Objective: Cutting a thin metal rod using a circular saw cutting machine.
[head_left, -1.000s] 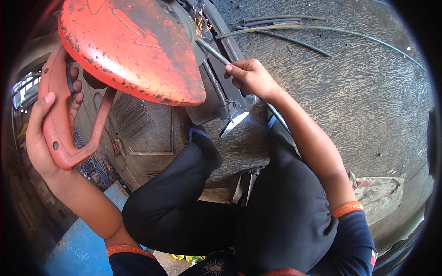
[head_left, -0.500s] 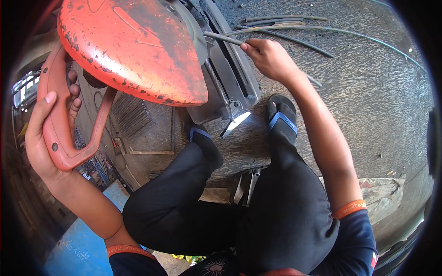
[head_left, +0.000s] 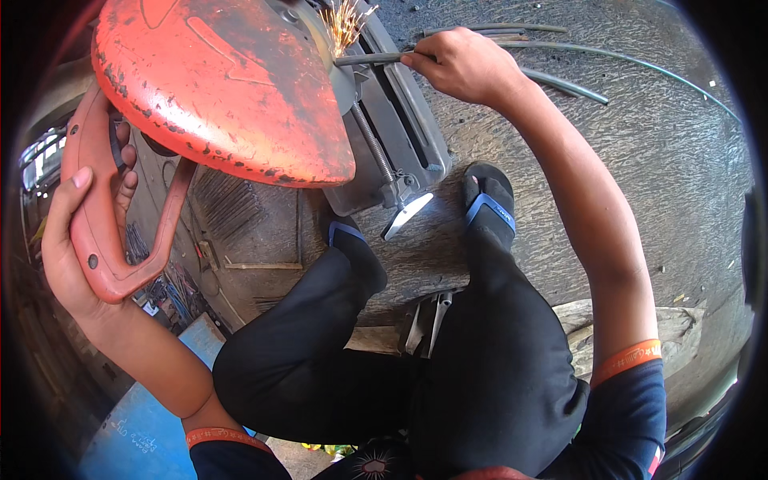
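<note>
My left hand [head_left: 64, 260] is wrapped round the red loop handle [head_left: 90, 204] of a chop saw. The saw's scuffed red blade guard [head_left: 224, 88] covers much of the upper left. In my right hand [head_left: 464, 68], a thin grey metal rod [head_left: 372, 59] is pinched. Its far end meets the grey cutting disc [head_left: 342, 88], and orange sparks [head_left: 344, 26] fly up there. Beneath lies the dark saw base [head_left: 400, 124] with a threaded clamp screw [head_left: 371, 142]. The guard hides most of the disc.
Several long rods [head_left: 632, 61] lie on the dark, rough floor at the upper right. My sandalled feet [head_left: 490, 200] stand close to the saw base. A bundle of thin rods [head_left: 228, 200] lies left of them. A blue surface [head_left: 144, 432] is at lower left, a crumpled sheet [head_left: 680, 340] at right.
Sparks have appeared at the disc. The handle and guard have shifted slightly down and left. My right hand has moved up and slightly left with the rod, which now lies flatter.
</note>
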Tool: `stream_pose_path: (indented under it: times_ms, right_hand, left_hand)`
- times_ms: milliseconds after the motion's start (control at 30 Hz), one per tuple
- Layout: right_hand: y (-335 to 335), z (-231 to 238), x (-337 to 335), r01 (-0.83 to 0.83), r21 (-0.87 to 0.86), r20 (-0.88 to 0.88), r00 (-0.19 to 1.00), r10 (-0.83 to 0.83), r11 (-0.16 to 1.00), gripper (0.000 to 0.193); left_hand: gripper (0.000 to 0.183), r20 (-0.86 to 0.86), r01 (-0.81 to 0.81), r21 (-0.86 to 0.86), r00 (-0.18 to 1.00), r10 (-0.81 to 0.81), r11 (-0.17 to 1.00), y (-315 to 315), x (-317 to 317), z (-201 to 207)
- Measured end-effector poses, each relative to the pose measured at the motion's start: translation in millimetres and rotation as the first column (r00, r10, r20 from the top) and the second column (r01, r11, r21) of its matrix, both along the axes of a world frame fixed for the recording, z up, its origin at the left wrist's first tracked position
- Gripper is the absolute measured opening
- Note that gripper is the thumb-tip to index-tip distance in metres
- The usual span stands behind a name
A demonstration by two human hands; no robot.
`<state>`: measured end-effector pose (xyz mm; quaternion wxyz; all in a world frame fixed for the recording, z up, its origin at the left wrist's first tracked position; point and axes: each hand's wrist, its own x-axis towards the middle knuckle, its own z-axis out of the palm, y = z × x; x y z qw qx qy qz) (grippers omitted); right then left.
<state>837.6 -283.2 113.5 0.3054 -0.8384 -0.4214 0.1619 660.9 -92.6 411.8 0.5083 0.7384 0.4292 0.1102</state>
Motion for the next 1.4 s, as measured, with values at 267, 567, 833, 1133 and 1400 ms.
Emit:
stream_pose_path:
  times_ms: [267, 567, 833, 1133, 1400]
  right_hand:
    - [-10, 22, 1, -0.093, 0.068, 0.148, 0.985, 0.083, 0.993, 0.028]
    - [-4, -4, -1, -0.061, 0.140, 0.237, 0.971, 0.026, 0.988, 0.026]
    - [-7, 8, 0, -0.087, 0.118, 0.306, 0.951, 0.047, 0.989, 0.025]
    - [-4, 35, 25, -0.116, -0.018, 0.197, 0.973, 0.117, 0.993, 0.020]
    - [5, 32, 43, -0.292, -0.022, 0.408, 0.870, 0.276, 0.956, 0.028]
  left_hand:
    - [0.053, 0.028, 0.006, -0.002, 1.000, -0.006, 1.000, 0, 1, -1]
    - [0.053, 0.005, -0.009, 0.044, 1.000, 0.009, 0.999, 1, 0, 0]
    - [0.053, 0.019, -0.006, 0.039, 1.000, 0.005, 0.999, 2, 1, 0]
    - [0.052, 0.026, -0.005, 0.021, 1.000, 0.004, 1.000, 1, 1, 1]
    - [0.052, 0.038, -0.058, 0.050, 0.998, 0.056, 0.997, 1, 1, 0]
